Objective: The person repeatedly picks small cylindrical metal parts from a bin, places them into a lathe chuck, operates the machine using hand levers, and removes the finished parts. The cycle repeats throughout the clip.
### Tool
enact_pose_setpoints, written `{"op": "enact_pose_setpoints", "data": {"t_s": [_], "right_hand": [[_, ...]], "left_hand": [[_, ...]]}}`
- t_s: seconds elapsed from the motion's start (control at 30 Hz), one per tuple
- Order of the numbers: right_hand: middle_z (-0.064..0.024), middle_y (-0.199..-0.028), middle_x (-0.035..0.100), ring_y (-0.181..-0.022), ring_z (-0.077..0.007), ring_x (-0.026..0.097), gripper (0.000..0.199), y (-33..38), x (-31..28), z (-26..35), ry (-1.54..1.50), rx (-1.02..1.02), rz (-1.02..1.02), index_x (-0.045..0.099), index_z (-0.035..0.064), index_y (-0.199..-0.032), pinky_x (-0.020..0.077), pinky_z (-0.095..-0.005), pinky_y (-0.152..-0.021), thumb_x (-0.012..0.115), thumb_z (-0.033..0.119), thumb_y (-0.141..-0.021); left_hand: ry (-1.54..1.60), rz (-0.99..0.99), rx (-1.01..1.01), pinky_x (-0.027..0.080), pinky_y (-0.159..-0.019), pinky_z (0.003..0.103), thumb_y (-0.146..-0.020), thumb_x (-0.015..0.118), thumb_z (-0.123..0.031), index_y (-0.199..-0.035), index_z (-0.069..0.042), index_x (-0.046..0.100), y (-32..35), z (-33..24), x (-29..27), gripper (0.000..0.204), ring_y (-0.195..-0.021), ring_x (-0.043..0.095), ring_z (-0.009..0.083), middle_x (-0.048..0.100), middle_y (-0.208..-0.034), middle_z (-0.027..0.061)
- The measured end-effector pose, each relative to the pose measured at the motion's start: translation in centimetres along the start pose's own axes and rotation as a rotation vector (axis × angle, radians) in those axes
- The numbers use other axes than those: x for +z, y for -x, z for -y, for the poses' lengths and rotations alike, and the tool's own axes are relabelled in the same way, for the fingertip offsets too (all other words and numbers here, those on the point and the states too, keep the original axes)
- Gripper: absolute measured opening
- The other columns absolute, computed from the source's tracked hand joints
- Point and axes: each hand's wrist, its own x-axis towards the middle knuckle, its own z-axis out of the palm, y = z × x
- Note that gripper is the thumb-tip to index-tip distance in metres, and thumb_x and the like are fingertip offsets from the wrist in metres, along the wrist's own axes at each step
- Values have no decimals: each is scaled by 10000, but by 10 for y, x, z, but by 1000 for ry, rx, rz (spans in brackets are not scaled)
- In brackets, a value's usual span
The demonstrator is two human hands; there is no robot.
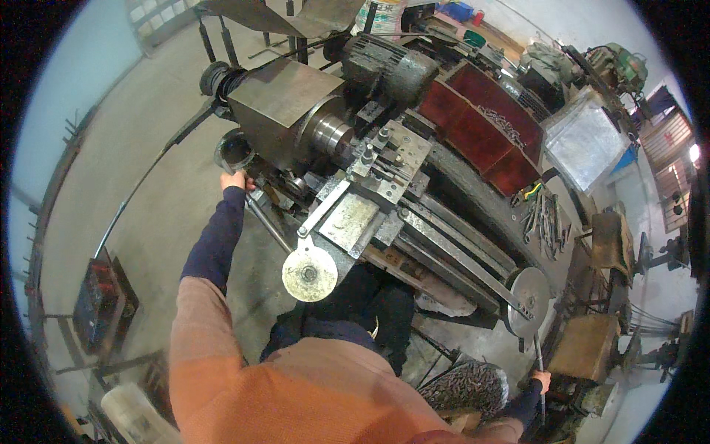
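While two handwheels (310, 274) idle (lathe (347, 148)), left hand (232, 180) grips lever (268, 226).

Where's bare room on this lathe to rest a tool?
The flat grey plate on the carriage, between the handwheel and tool post, is bare. The red chip tray holds swarf; the tool pile is crowded.

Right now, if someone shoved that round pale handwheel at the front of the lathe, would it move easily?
The handwheel looks like thick metal, so probably heavy and stiff. Fixed on a hub, it would likely turn rather than slide. Its smooth rim may be slippery.
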Motion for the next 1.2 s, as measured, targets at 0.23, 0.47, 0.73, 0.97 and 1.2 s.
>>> {"op": "enact_pose_setpoints", "data": {"t_s": [0.23,0.47,0.73,0.97,1.2], "right_hand": [[-153,-1272,463,-1163,-303,445,699,64,42,-11,-196,-236,-388,423,66,-1285,352,-399,-971,654,184,-636],[-185,-1199,511,-1088,-321,495,593,136,33,-23,-549,-286,-267,496,19,-1193,392,-389,-911,642,72,-620],[-186,-986,628,-926,-331,590,398,170,-28,37,-563,-341,-137,655,46,-984,451,-367,-826,605,115,-595],[-156,-875,659,-815,-239,629,303,170,-130,139,-794,-636,-145,657,4,-905,467,-333,-774,619,104,-621],[-148,-913,607,-875,-277,581,402,283,-299,304,-1070,-1549,-286,616,12,-960,441,-335,-808,588,71,-563]], "left_hand": [[113,212,54,455,-411,259,-813,591,-393,-1054,29,493,-90,75,-94,496,-559,617,195,609,-803,150],[-1212,192,609,481,-707,435,-736,627,-413,-1008,-85,555,-68,79,-51,432,-848,607,338,630,-878,164],[-1018,102,162,487,-735,429,-736,593,-389,-996,-160,584,-49,138,2,347,-868,607,333,634,-892,146],[-1330,340,627,500,-707,424,-730,575,-322,-947,-173,608,-95,134,-56,265,-821,624,317,644,-841,126],[-1249,418,532,492,-736,408,-754,599,-330,-1015,-106,615,-60,71,-70,345,-825,618,328,642,-868,158]]}}
